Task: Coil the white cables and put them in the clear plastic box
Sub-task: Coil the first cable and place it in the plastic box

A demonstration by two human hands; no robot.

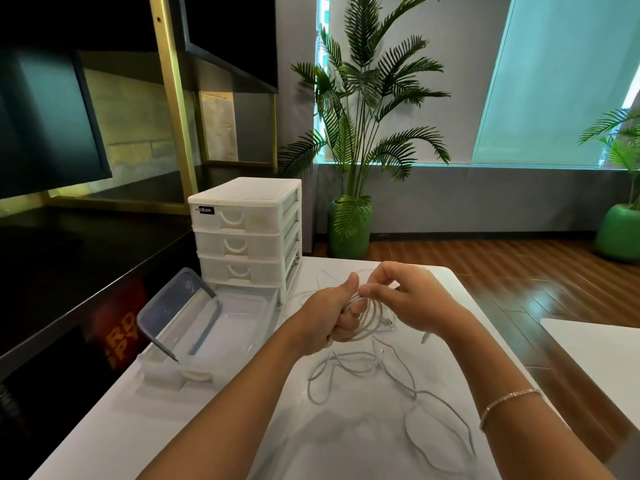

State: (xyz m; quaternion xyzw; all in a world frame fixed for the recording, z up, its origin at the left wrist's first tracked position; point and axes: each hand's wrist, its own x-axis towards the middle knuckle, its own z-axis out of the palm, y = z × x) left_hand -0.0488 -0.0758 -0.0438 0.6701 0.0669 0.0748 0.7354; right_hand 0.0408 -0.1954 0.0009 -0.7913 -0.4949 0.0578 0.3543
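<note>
Coiling still underway — left hand (332,317) gripping the half-wound white cable (370,315) | right hand (408,299) pinching a loop | loose cable trails right of the clear plastic box (211,327) — box holds none yet

Left hand (329,315) grips coiled white cable (369,315); right hand (412,299) pinches a loop. Loose cable (415,393) on table (242,427). Clear plastic box (239,327) open near left edge.

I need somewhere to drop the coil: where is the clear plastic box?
The clear plastic box sits open on the table's left side, in front of the white drawer unit, left of the left hand.
</note>
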